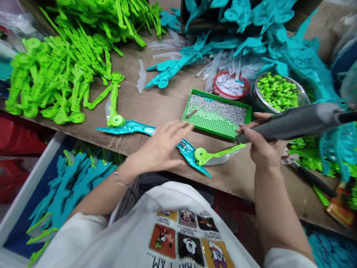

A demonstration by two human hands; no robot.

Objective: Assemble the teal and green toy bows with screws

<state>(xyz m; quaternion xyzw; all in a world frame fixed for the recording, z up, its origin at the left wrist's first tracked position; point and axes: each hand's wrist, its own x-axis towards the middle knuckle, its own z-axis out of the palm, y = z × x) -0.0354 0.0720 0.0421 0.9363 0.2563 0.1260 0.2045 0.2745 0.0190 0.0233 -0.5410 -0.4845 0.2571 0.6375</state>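
Note:
My left hand [164,149] lies over the middle of a long teal plastic part [134,127], its fingers stretched out and slightly blurred; whether it presses on the part is hidden. At each end of that part a green arm with a round hub [200,155] is fitted, with translucent plastic beside it. My right hand [263,143] is wrapped around a grey electric screwdriver [295,121], whose tip points left, near the front corner of a green perforated tray [214,128]. Small metal screws [223,108] fill the tray's back half, and a small screwdriver [192,112] with a red portion lies across it.
Green plastic parts [47,78] are heaped at left, teal ones [295,63] at back right. Behind the tray stand a red basket [231,95] of white pieces and a metal bowl [302,95] of green pieces. A box [16,223] below the table's left edge holds teal assemblies.

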